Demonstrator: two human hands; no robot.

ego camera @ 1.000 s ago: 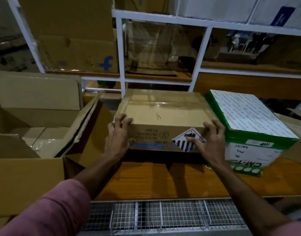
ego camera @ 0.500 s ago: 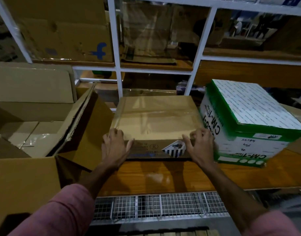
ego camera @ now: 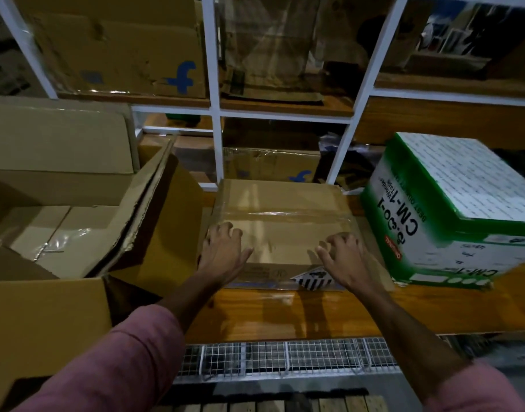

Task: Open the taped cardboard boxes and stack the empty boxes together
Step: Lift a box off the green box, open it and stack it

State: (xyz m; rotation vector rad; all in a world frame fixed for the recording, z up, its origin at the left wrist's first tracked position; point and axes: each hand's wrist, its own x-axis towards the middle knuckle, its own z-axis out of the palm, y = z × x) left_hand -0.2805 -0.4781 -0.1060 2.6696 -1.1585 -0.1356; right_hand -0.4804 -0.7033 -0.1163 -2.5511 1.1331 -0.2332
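Now both hands sit on top of the taped box, fingers curled at its near edge.

Fingers (ego camera: 225,230) of the left hand (ego camera: 222,252) and of the right hand (ego camera: 343,255) lie bent on the taped box (ego camera: 280,209), which a second ago they held by its front face; it has slid nearer on the desk (ego camera: 285,313), so opening seems about to begin. Just beyond the fingertips a tape strip (ego camera: 285,217) crosses the lid, uncut. Left of them gapes an open carton (ego camera: 77,203); right stands a green-and-white box (ego camera: 451,212). Motion blur hides whether any fingertip has caught tape.
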